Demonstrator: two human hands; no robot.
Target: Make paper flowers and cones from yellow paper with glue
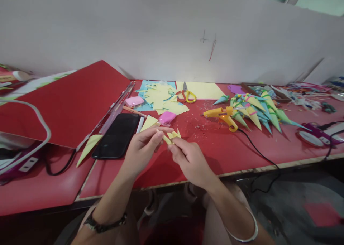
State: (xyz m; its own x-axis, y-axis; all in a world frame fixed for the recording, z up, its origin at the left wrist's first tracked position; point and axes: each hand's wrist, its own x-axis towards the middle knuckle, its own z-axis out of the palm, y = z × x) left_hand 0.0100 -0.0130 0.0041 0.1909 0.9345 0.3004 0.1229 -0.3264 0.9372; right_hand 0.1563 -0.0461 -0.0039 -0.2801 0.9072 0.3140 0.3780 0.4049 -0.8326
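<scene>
Over the front of the red table, my left hand [141, 146] and my right hand [190, 159] meet, both closed on a narrow pale yellow piece of paper [167, 139] that looks rolled or folded. Just behind my right fingers shows a yellow paper piece with pointed, zigzag tips [176, 133]; whether it joins the held piece I cannot tell. Beyond the hands lie a bright pink packet [167, 118] and a yellow paper sheet [148, 123]. A black phone [116, 135] rests left of my left hand.
A yellow glue gun [221, 116] with a lit orange spot lies to the right, its black cord running off the table edge. Behind it are piled yellow and blue paper cones [254, 110]. Scissors [186, 94] and paper scraps [158, 94] lie at the back, a red board [80, 101] at left.
</scene>
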